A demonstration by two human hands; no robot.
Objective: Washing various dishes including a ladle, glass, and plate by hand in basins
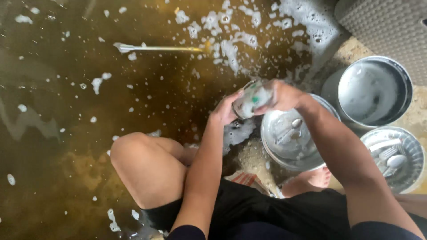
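Note:
Both my hands are on a soapy glass cup (250, 98) with green marks, held over the water's edge. My left hand (226, 109) grips its left side, fingers wrapped around the rim end. My right hand (284, 94) holds its right side and is covered in foam. Just below the cup sits a steel bowl (271, 142) with a spoon (291, 126) lying in it.
Brown shallow water with foam patches spreads ahead. A long metal utensil (160, 48) lies in it. A steel pot (371, 91) with soapy water stands at right, beside a steel dish (411, 151) holding spoons and a grey textured mat (391, 26). My bent knee (142, 160) is below left.

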